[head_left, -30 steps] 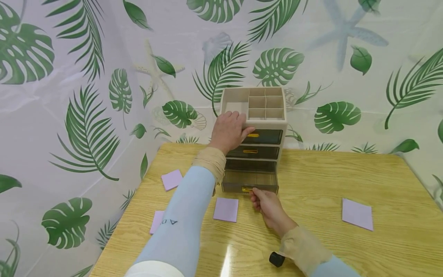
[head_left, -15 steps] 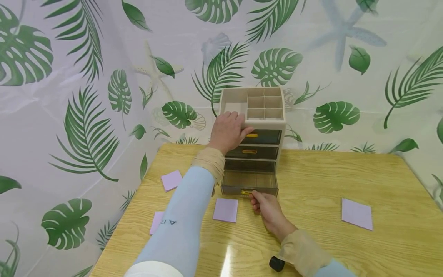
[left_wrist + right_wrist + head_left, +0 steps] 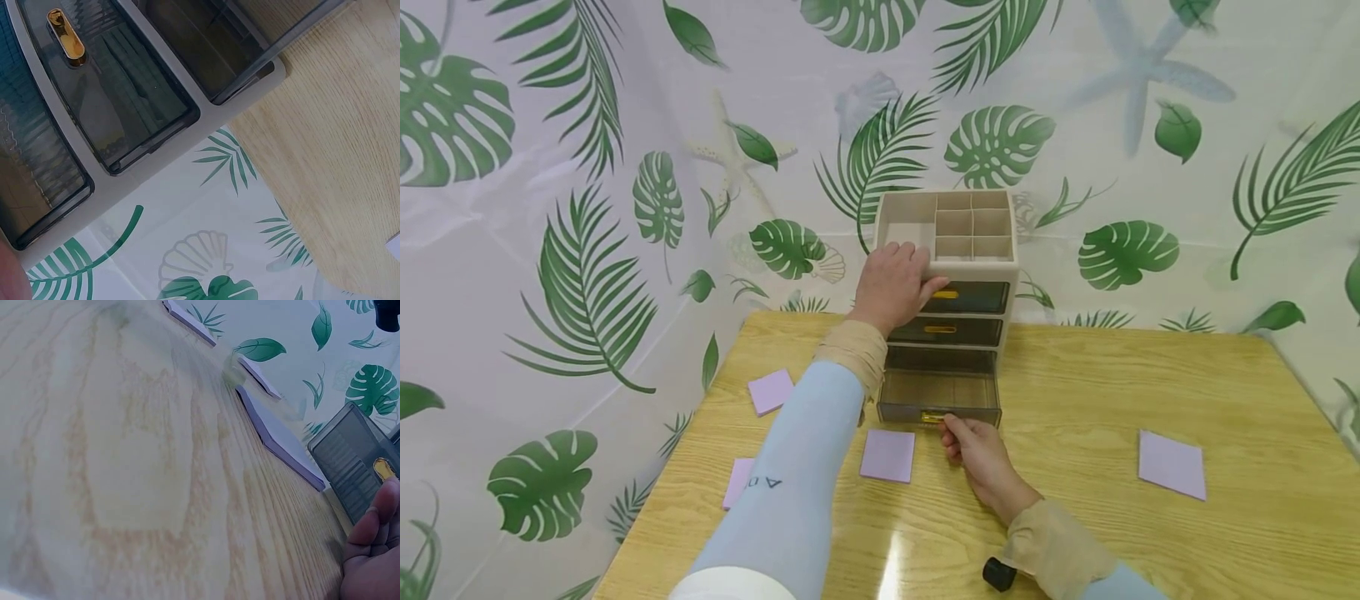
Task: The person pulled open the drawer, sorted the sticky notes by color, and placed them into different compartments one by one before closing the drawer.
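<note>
A cream desktop drawer organizer (image 3: 973,271) stands near the back of the table, with an open-topped tray of small compartments and dark see-through drawers below. My left hand (image 3: 887,287) grips its top front rim, fingers over the edge into the large left compartment and thumb against the front. The lowest drawer (image 3: 940,390) is pulled out towards me. With thumb and fingers my right hand (image 3: 981,462) pinches that drawer's gold handle (image 3: 932,416). In the right wrist view, fingertips (image 3: 387,494) meet the handle (image 3: 383,469). The upper two drawers are in, one showing its gold handle (image 3: 65,40) in the left wrist view.
Lilac sticky-note pads lie about the wooden table (image 3: 1075,383): one pad (image 3: 887,456) just before the drawer, one (image 3: 1172,464) at right, one (image 3: 771,392) at left, another (image 3: 737,482) partly behind the left sleeve. A leaf-patterned sheet (image 3: 1030,67) hangs behind.
The lowest drawer has come slightly further out towards me, with my right hand on its handle. My left hand keeps its hold on the organizer's rim.
</note>
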Motion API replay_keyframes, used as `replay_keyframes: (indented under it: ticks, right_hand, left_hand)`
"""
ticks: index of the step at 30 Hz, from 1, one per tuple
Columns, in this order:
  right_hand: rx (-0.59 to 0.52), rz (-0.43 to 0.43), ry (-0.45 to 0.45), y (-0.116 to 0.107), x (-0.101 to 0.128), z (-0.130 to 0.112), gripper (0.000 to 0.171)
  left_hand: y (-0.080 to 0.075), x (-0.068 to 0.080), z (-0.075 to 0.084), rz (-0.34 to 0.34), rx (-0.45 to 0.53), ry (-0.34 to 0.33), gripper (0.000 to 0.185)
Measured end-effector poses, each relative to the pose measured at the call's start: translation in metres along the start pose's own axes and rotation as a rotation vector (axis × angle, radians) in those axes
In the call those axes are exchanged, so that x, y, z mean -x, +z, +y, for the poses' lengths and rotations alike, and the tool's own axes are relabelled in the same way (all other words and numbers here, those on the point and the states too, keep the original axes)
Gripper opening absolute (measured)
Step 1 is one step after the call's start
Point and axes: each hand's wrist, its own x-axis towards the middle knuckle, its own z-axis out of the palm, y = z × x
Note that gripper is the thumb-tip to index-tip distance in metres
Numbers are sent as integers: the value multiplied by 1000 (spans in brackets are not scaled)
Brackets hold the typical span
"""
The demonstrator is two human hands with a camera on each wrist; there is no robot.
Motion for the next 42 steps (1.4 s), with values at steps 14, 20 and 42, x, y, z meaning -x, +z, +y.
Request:
replay_keyframes:
  ticks: [14, 20, 42]
  right_hand:
    - [6, -8, 2, -1, 4, -1, 35]
    - [1, 1, -2, -2, 1, 1, 35]
    - [10, -4, 5, -1, 0, -1, 36]
  left_hand:
    - [1, 2, 1, -8, -3, -8, 48]
    - [-2, 0, 1, -15, 0, -5, 48]
    - [-4, 1, -1, -21, 4, -2, 48]
